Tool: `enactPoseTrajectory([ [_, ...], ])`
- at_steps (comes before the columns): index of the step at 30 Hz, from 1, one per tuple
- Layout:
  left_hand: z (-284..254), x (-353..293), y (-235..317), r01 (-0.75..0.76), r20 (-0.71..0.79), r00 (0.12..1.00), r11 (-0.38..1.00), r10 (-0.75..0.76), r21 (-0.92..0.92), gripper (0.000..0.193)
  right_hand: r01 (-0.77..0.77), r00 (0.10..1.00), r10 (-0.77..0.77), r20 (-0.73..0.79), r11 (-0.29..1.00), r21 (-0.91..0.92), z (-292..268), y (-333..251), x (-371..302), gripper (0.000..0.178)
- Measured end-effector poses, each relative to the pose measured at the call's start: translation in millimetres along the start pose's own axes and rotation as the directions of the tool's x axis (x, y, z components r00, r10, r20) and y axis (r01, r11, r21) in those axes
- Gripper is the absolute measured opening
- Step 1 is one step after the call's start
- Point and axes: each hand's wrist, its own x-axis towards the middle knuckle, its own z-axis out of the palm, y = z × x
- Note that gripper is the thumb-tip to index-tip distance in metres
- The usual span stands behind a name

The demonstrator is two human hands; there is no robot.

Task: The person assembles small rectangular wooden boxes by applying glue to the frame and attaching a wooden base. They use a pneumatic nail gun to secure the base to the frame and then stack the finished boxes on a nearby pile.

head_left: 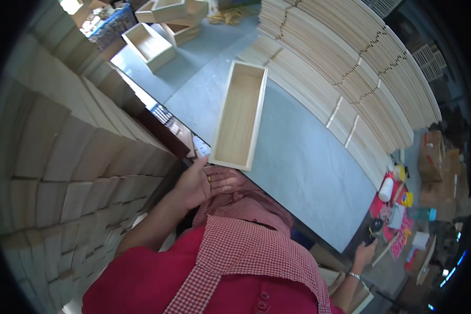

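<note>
A long, open-topped box of pale wood lies slantwise on the worktable, with nothing inside. Its near end juts slightly over the table's near edge. Just below that end is my left hand, palm up with fingers stretched out and a ring on one of them. The thumb is close to the box's corner; whether it touches is hard to tell. Far to the right, my right hand has its fingers round a black tool at the table's right end. The tool's exact kind is too small to make out.
Thin wooden boards are stacked along the table's far side. Several finished boxes stand at the far left. A tall wall of stacked wood pieces rises on my left. Bottles and small items lie on a pink cloth at right.
</note>
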Motion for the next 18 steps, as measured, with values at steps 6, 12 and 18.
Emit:
enactPoseTrajectory([
  [6,39,-36,-29,-0.373,0.216,0.511,-0.012,0.832,0.928,0.025,-0.077,0.996,0.074,-0.052,0.996,-0.046,13,-4,15,0.061],
  [12,45,9,-39,0.018,0.681,0.450,-0.768,0.578,0.640,0.040,0.420,0.880,-0.222,-0.421,0.778,0.467,3,-89,-9,0.041],
  [18,80,-13,-12,-0.011,0.772,0.405,-0.842,0.490,0.540,0.033,0.593,0.784,-0.464,-0.412,0.364,0.718,48,-206,-101,0.041],
])
